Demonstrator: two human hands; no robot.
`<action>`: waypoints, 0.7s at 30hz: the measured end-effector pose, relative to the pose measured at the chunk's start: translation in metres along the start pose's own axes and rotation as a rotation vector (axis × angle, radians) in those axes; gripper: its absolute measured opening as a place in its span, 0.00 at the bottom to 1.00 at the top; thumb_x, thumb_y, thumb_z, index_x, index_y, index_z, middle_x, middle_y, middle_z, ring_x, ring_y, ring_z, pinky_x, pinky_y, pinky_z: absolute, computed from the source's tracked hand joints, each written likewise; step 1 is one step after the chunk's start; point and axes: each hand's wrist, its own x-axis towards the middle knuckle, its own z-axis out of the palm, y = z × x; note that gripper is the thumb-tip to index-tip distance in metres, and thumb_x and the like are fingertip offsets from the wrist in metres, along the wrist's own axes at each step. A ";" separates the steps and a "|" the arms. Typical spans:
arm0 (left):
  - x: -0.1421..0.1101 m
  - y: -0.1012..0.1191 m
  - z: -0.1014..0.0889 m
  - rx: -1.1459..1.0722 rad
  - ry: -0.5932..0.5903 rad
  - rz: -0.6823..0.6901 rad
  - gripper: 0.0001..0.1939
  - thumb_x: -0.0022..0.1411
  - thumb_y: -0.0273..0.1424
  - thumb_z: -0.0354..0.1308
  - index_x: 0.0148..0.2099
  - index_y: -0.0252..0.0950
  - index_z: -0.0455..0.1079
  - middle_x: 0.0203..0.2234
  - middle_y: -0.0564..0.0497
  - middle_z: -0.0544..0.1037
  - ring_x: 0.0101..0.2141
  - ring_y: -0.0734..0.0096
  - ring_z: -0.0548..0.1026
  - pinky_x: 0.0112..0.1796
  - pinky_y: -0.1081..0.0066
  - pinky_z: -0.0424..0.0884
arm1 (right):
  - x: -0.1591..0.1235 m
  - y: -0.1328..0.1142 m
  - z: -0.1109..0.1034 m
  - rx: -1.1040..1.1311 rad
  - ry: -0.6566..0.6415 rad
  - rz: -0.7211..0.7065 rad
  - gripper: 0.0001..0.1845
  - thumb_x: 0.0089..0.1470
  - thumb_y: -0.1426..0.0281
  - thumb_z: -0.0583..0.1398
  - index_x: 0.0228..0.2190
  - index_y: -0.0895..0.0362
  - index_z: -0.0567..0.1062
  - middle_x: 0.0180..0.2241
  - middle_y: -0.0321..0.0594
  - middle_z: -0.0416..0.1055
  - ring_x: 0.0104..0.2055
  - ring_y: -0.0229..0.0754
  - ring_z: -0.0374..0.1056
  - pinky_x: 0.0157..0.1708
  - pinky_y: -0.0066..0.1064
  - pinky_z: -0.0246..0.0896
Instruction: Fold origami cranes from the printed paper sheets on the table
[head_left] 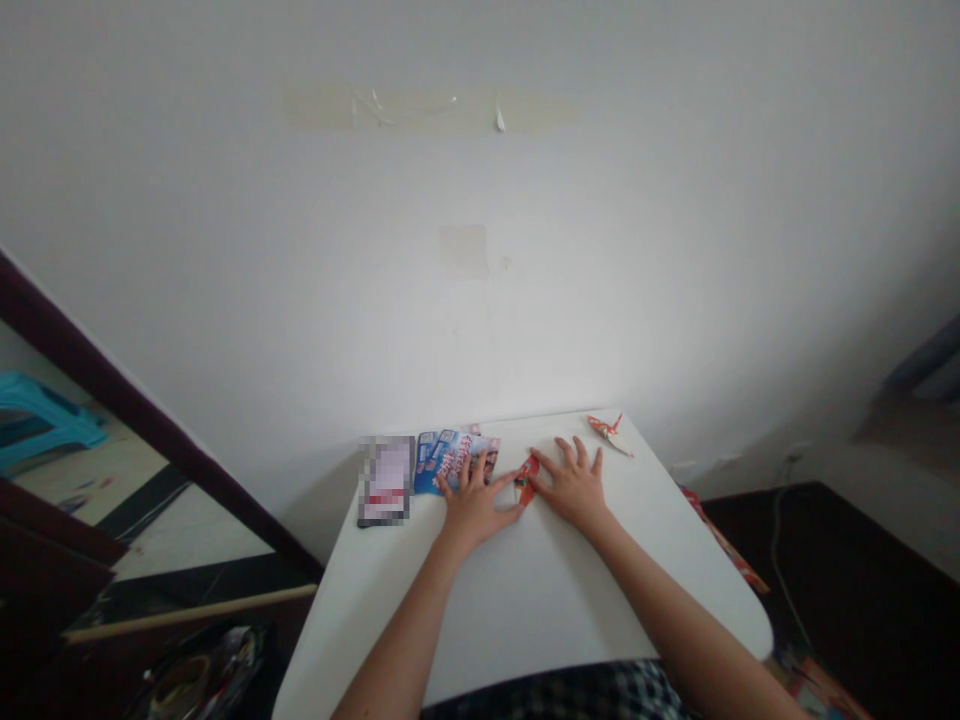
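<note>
A small piece of folded red patterned paper (527, 478) lies on the white table (517, 600) between my two hands. My left hand (476, 505) holds its left side with thumb and forefinger, while the other fingers spread over some blue printed leaflets (429, 478). On the other side, my right hand (576, 485) has its thumb and forefinger on the paper, its remaining fingers fanned out over the tabletop. Part of the paper is hidden under the fingertips. A folded paper crane (606, 432), red and white, sits near the far right corner.
A phone-like dark-edged object (386, 482), blurred out, lies at the table's left edge. The white wall (600, 250) stands directly behind the table. To the left a mirror (187, 480) reflects a blue stool. A bag of items (202, 675) is on the floor.
</note>
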 end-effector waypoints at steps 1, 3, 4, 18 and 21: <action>0.000 0.000 0.000 0.000 -0.002 -0.003 0.34 0.57 0.60 0.56 0.65 0.70 0.59 0.74 0.54 0.43 0.71 0.36 0.41 0.60 0.24 0.32 | 0.000 0.000 0.000 -0.003 0.001 -0.001 0.32 0.61 0.41 0.49 0.64 0.32 0.60 0.70 0.43 0.51 0.73 0.63 0.38 0.64 0.71 0.24; -0.001 0.001 0.000 -0.001 -0.006 -0.010 0.34 0.57 0.61 0.55 0.65 0.69 0.59 0.74 0.54 0.43 0.71 0.36 0.40 0.60 0.25 0.32 | 0.000 0.001 0.001 -0.006 0.000 -0.003 0.33 0.61 0.41 0.49 0.65 0.33 0.59 0.70 0.44 0.51 0.73 0.63 0.38 0.64 0.71 0.24; -0.001 0.002 -0.001 -0.001 -0.006 -0.009 0.34 0.57 0.61 0.54 0.65 0.68 0.59 0.74 0.54 0.43 0.71 0.36 0.40 0.60 0.26 0.32 | 0.000 0.002 0.002 -0.007 -0.003 -0.003 0.34 0.61 0.41 0.49 0.65 0.34 0.58 0.70 0.45 0.51 0.73 0.63 0.38 0.64 0.71 0.25; -0.005 0.001 0.002 0.017 0.006 0.061 0.37 0.57 0.61 0.54 0.68 0.66 0.56 0.74 0.52 0.44 0.71 0.38 0.39 0.61 0.26 0.31 | 0.003 0.016 0.001 0.139 -0.008 -0.007 0.24 0.66 0.51 0.50 0.60 0.37 0.69 0.67 0.43 0.55 0.70 0.57 0.44 0.66 0.65 0.36; -0.005 0.001 0.003 0.029 0.011 0.083 0.40 0.55 0.61 0.57 0.68 0.66 0.55 0.74 0.52 0.45 0.71 0.38 0.41 0.61 0.26 0.31 | 0.004 0.022 0.001 0.245 0.018 -0.030 0.18 0.64 0.56 0.56 0.53 0.39 0.77 0.62 0.42 0.62 0.68 0.56 0.49 0.66 0.62 0.38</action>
